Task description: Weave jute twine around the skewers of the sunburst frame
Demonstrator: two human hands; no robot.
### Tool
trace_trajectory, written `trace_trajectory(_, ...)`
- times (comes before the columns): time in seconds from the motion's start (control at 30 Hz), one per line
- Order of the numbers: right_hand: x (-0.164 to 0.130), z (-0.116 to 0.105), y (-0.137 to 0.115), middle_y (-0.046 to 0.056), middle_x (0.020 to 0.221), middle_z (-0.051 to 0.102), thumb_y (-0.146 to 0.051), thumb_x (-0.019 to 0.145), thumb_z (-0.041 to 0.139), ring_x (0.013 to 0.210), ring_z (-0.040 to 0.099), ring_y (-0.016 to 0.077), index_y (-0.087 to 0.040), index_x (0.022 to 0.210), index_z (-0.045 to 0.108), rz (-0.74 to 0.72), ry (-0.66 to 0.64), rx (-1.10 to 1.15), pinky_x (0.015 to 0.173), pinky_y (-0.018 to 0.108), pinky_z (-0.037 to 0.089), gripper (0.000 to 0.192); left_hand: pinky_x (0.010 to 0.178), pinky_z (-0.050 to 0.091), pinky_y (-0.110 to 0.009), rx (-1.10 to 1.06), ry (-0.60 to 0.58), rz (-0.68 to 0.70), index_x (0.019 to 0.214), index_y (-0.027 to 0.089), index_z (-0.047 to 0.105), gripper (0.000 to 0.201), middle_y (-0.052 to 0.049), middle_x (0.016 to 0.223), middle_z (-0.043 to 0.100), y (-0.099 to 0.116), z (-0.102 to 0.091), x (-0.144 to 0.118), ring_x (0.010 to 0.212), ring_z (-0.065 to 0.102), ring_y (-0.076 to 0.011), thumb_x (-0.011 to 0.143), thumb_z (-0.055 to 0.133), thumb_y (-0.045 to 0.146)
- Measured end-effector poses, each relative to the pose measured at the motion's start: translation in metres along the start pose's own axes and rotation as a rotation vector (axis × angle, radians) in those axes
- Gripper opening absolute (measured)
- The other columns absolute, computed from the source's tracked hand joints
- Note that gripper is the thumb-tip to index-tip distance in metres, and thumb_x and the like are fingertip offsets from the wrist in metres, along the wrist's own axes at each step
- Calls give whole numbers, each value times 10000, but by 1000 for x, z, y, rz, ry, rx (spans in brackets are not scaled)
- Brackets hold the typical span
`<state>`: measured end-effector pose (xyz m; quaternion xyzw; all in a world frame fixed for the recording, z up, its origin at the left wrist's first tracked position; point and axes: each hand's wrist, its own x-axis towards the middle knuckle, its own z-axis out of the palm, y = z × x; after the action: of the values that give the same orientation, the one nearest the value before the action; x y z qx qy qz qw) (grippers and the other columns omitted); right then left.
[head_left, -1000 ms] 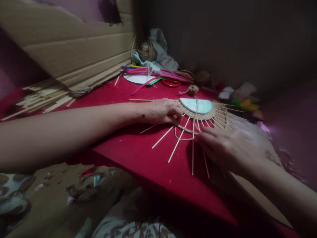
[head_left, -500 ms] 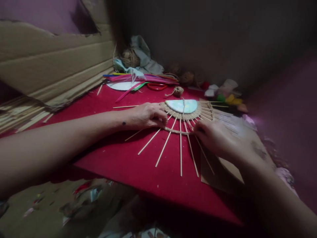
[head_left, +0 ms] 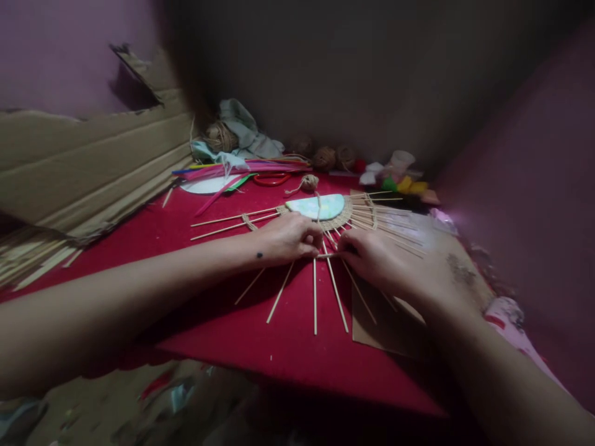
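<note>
A half-round piece with a pale blue-green patterned half disc lies on the red-covered table. Woven twine rims the disc, and thin sticks fan out from it toward me and to both sides. My left hand is closed, its fingertips pinching a strand of twine that runs across the sticks. Just to its right, my right hand pinches the same strand, its fingers partly hidden. A small twine ball sits behind the disc, with a strand lying over the disc.
Cardboard stands at the left beside loose sticks. Behind lie pink strips, red-handled scissors, several twine balls and cloth. A brown board lies under my right forearm.
My left hand has moved along the twine toward my right hand, shortening the stretch between them. Sticks at the left that it covered now show. The camera view has shifted right and up.
</note>
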<state>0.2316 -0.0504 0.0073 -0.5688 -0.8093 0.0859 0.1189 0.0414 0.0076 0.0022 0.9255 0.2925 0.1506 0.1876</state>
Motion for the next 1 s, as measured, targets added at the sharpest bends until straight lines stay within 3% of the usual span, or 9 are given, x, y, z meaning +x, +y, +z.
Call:
trace_trajectory(0.2,-3,-6,3,24,697,609,-119,768,505,617,481,116,-170,730,603,-4,-14,47,562,241,322,116,624,352,-237,-60,59,37,755,171,686,81,-4,678,600,-6,11,-3,670,507,-117,771,644,237)
trace_trajectory(0.4,-11,-31,-6,-4,644,639,-147,771,558,567,506,97,-177,742,683,-88,-266,72,543,226,333,132,663,367,-243,-82,45,44,737,166,681,58,-1,702,602,-2,9,-5,713,511,-123,766,658,210)
trace_trajectory(0.57,-18,-38,-16,-20,632,634,-147,757,546,545,496,89,-187,743,692,-174,-464,107,526,222,329,153,741,378,-269,-30,13,4,775,162,696,66,-18,757,615,4,6,-6,775,528,-141,778,644,202)
trace_trajectory(0.8,-20,-38,-18,-21,652,626,-193,769,542,560,492,97,-203,786,687,-206,-540,113,528,231,325,146,775,383,-281,43,-19,16,811,164,700,80,-26,807,637,9,4,-6,818,539,-150,794,625,188)
trace_trajectory(1.0,-19,-31,-19,-4,700,604,-182,778,526,593,474,99,-183,800,622,-222,-453,97,544,233,311,98,733,388,-275,55,-37,36,801,174,682,84,-22,789,636,8,5,-4,794,542,-151,805,607,212)
